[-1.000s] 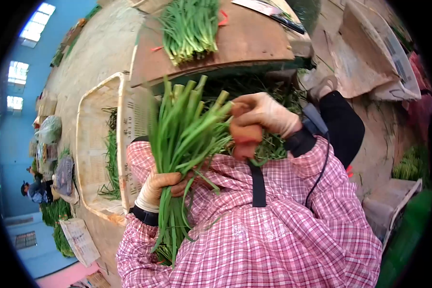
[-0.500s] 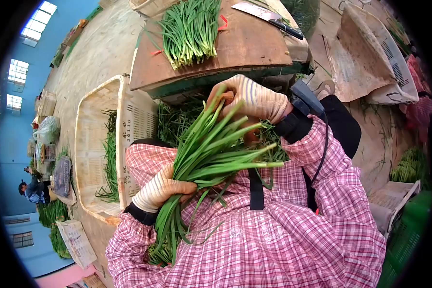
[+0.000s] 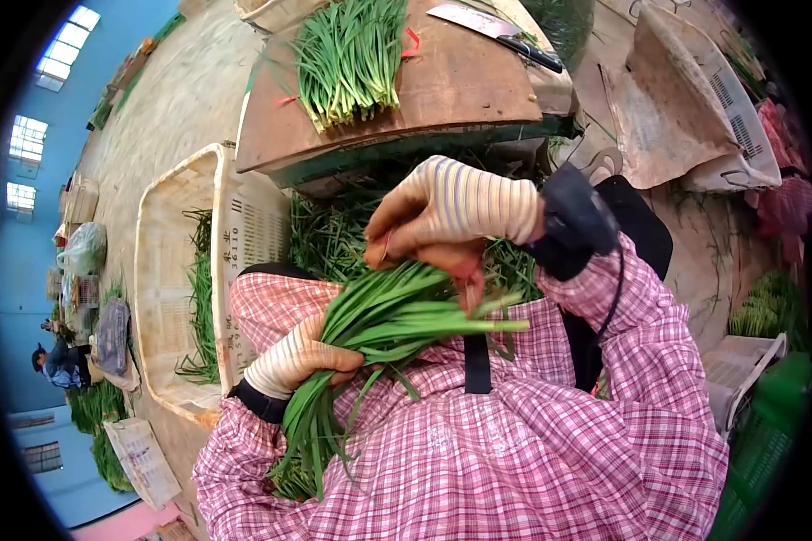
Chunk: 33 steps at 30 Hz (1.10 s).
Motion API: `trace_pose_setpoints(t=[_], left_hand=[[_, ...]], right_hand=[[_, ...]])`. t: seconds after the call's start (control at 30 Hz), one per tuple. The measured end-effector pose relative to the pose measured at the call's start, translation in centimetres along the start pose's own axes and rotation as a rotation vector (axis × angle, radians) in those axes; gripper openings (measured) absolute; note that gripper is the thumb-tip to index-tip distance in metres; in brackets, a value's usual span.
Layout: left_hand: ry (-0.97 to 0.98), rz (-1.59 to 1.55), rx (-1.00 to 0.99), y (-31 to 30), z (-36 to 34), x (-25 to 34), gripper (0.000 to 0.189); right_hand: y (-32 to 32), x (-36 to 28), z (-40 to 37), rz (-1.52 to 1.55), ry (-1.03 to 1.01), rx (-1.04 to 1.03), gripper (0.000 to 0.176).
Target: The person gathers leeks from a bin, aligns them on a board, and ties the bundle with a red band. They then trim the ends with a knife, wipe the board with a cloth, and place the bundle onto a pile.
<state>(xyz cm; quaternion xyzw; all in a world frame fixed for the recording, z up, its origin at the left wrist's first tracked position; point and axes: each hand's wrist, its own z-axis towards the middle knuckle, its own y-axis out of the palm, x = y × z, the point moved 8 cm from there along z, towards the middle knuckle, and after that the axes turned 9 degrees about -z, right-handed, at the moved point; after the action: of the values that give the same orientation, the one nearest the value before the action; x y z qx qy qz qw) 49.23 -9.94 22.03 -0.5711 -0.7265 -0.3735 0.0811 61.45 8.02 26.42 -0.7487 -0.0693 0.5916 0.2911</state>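
Observation:
A loose bunch of garlic chives [image 3: 397, 311] lies across my lap, stem ends to the right and leaves hanging down on the left. My left hand [image 3: 307, 359], in a striped glove with tan fingers, is closed round the leafy part. Over the upper side of the bunch is my right hand [image 3: 438, 216], gloved the same way. Its thumb and fingers are bent together in a pinch, and whatever is in it is too small to make out. Its lower fingers hang by the stems and are slightly blurred.
Ahead, a brown board [image 3: 469, 90] bears a neat pile of chives [image 3: 350, 63] and a knife [image 3: 496, 34]. At left stands a white plastic crate [image 3: 221, 298] with greens inside. Loose leaves [image 3: 329, 230] cover the ground under the board. A green crate [image 3: 767, 442] is at right.
My right hand has turned and come down and left over the bunch. The upper stems that fanned out have come down toward the rest. My left hand keeps its hold.

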Motion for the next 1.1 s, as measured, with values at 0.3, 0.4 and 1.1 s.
trace_pose_setpoints(t=[0.3,0.4,1.1], left_hand=[[-0.017,-0.014,0.027,-0.9,-0.3,-1.0,0.047],[0.022,-0.046,0.038,-0.4,-0.7,-0.3,0.047],[0.386,-0.319,0.091,-5.0,-0.9,-0.2,0.06]], right_hand=[[-2.3,4.3,-1.5,0.625,-0.11,0.193,0.044],[0.4,2.2,-1.4,0.347,-0.047,-0.046,0.058],[1.3,6.7,-3.0,0.513,-0.007,0.491,0.027]])
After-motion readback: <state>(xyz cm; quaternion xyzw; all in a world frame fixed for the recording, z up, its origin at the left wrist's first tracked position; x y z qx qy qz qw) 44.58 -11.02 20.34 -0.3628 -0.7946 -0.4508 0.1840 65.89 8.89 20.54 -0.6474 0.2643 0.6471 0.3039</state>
